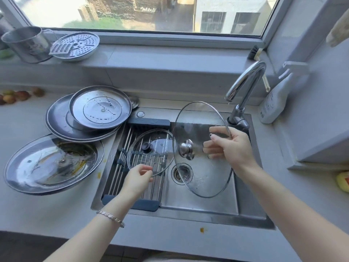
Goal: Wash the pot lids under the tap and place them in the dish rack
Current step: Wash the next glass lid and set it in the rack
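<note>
Round glass lid (205, 167), steel-rimmed

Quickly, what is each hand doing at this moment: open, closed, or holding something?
Left hand: pinches the rim of the small glass lid on the dish rack.
Right hand: holds the large glass lid by its rim over the sink.

Part of the right hand (239, 148) shows only dimly through the large round glass lid with a steel knob (187, 148). The left hand (138, 179) covers the near rim of the smaller glass lid with a dark knob (149, 155). The right edge cuts off a yellow sponge (343, 181).
</note>
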`<state>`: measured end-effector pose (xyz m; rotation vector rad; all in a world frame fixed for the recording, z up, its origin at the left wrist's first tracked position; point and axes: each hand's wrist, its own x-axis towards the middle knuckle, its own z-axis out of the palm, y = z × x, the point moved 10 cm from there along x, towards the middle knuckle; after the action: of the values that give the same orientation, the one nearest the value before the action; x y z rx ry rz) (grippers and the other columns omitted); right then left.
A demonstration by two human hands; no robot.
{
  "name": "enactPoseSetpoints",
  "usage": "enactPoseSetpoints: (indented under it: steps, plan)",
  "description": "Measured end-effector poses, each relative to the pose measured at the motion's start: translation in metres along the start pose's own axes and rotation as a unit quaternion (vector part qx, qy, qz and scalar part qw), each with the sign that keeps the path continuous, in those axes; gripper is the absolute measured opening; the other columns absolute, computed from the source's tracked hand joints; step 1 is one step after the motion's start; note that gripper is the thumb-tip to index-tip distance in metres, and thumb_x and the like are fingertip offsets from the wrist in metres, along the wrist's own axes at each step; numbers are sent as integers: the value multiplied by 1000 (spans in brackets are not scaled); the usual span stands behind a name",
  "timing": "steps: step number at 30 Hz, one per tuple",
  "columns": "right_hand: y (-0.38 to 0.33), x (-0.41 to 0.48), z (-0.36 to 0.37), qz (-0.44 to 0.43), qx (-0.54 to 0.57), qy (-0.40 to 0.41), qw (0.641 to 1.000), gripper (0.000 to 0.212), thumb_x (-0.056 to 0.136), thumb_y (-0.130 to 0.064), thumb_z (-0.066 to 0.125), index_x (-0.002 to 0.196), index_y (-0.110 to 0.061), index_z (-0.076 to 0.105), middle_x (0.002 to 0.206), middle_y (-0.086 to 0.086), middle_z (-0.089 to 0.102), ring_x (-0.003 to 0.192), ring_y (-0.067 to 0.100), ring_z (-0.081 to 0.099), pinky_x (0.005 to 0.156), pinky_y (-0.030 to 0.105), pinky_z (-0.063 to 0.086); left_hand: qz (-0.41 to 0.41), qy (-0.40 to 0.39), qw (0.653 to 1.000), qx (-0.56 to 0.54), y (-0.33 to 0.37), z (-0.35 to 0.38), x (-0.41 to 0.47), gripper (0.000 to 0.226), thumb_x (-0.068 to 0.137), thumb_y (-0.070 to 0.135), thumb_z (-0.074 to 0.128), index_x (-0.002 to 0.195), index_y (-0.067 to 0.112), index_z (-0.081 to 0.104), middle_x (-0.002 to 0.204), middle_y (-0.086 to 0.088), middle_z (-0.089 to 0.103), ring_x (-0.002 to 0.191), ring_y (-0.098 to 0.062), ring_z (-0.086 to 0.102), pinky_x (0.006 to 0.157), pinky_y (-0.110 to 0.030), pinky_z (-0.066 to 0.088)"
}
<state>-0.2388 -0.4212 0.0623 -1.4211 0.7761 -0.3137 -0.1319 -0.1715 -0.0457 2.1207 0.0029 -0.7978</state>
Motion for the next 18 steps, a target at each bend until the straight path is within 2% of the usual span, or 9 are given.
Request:
enactPoseSetpoints:
  steps: [5, 8, 13, 18]
  plan:
    - [54, 6, 54, 94, 135, -21, 986, 17, 92, -3, 52, 103, -12, 60, 78, 16, 73, 72, 31, 71, 63, 34, 60, -3, 42, 999, -18, -27, -45, 2, 12, 91, 11, 50, 91, 18, 59, 93, -2, 65, 82, -14, 67, 81, -41, 53]
    - [103, 7, 89, 161, 194, -16, 968, 16, 93, -3, 50, 104, -12, 58, 77, 15, 72, 66, 26, 71, 56, 30, 59, -6, 55, 998, -37, -42, -66, 4, 19, 90, 10, 51, 81, 25, 57, 89, -1, 64, 79, -15, 67, 80, -39, 52]
    - [159, 10, 126, 226, 232, -10, 946, 17, 95, -2, 45, 104, -12, 56, 66, 10, 72, 59, 23, 71, 52, 28, 58, -32, 71, 995, -57, -70, -96, 8, 19, 88, 8, 53, 80, 25, 59, 83, 0, 66, 79, -18, 67, 85, -42, 52]
    - [196, 16, 156, 275, 276, -2, 921, 17, 97, -4, 42, 98, -16, 54, 71, 10, 73, 64, 23, 71, 59, 30, 59, -38, 69, 995, -67, -80, -112, 15, 19, 89, 6, 51, 82, 21, 59, 84, -2, 65, 78, -17, 65, 85, -42, 52]
